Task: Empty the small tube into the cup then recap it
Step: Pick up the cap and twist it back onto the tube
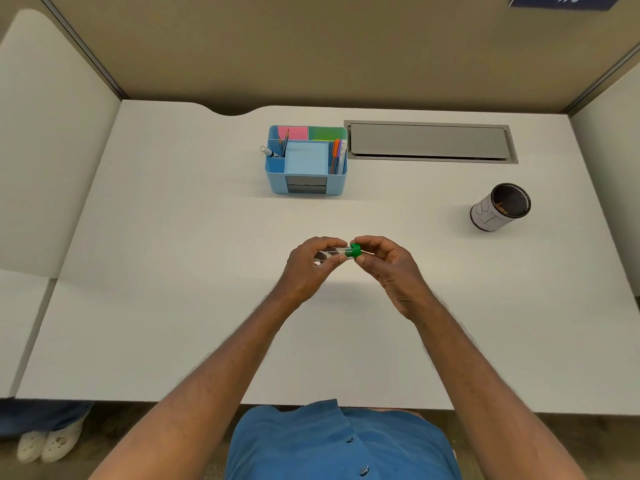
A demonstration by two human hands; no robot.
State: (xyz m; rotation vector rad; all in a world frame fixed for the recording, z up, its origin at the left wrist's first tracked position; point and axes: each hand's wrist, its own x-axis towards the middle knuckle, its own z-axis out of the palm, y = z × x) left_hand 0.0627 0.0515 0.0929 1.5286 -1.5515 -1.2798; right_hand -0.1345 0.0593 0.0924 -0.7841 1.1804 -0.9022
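Observation:
A small clear tube (334, 253) lies level in the air above the middle of the white desk (173, 237). My left hand (308, 268) grips its body. A green cap (355, 251) sits at the tube's right end, and the fingertips of my right hand (384, 265) pinch that cap. I cannot tell what is inside the tube. The cup (500, 207), a dark mesh cylinder with a white label, stands upright at the far right of the desk, well away from both hands.
A blue desk organiser (306, 161) with pens and sticky notes stands behind the hands at the centre back. A grey cable hatch (429, 142) is set into the desk to its right. Partition walls enclose the desk on three sides.

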